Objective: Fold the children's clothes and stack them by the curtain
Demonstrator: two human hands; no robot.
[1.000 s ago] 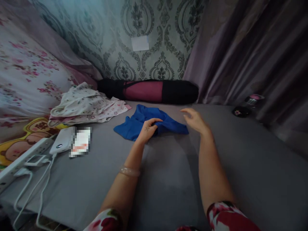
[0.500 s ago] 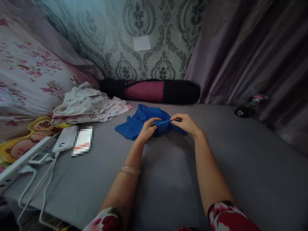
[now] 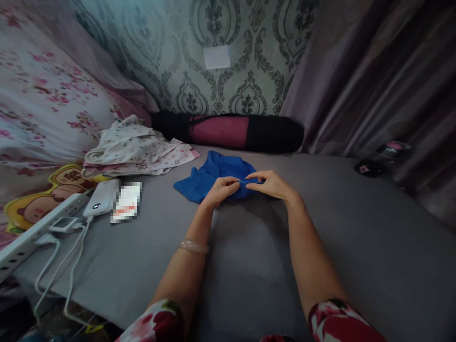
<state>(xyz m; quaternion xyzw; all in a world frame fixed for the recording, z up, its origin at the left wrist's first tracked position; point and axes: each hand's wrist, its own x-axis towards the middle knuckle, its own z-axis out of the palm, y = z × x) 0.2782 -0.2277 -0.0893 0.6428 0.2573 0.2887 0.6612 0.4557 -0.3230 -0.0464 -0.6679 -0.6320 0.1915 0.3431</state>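
A crumpled blue cloth [image 3: 199, 184] lies on the grey sheet in front of me; its exact kind cannot be made out from its folds. At its near edge, my left hand [image 3: 220, 191] is closed, pinching a fold between thumb and fingers. Close by on the right, my right hand [image 3: 273, 185] has its thumb and fingers around the same raised edge, with blue fabric between them. The two hands' fingertips are only slightly apart. Part of the cloth is hidden behind both hands.
A pile of patterned clothes [image 3: 138, 149] lies at the back left. Near the left edge are a power strip [image 3: 46, 225], a white power bank [image 3: 102, 197] with cables and a blurred card [image 3: 126, 202]. A black and pink bag [image 3: 221, 131] lines the wall; a bottle [image 3: 383, 159] lies right.
My right hand's fingers have moved slightly left along the cloth edge, nearer my left hand. The lifted edge now sits lower and more bunched. The view has shifted slightly.
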